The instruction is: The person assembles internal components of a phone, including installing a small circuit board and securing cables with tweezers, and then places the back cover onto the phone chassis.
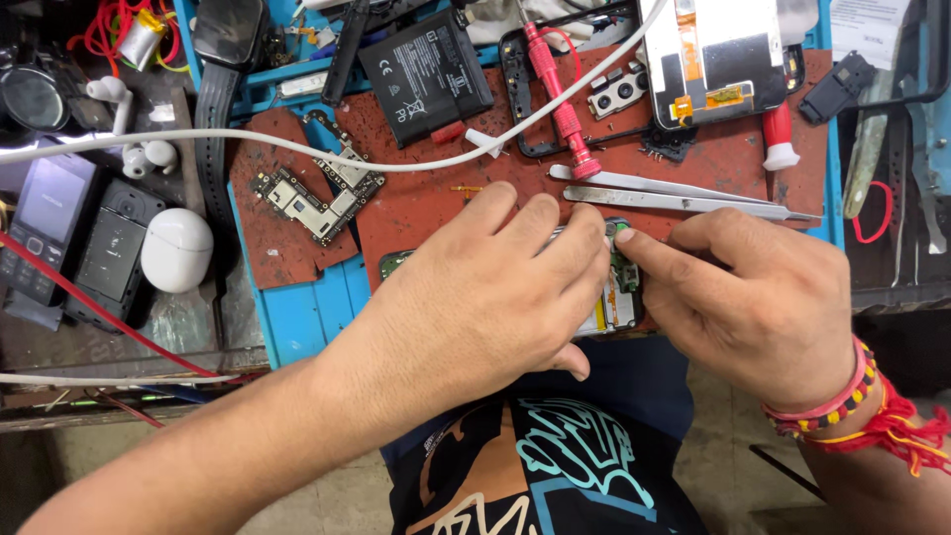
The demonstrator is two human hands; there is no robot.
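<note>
We see the opened phone point(619, 292) lying at the near edge of the red work mat point(436, 198), its long axis running left to right beneath our left hand point(485, 297), which lies flat over most of it with fingers curled down onto the frame, pinning rather than pinching. Our right hand point(763, 297) comes in from the phone's right end, thumb and forefinger tips closed together on the small green board area at that exposed end; whether they pinch a part we cannot tell. Steel tweezers point(684, 198) lie just beyond the phone, parallel to it.
</note>
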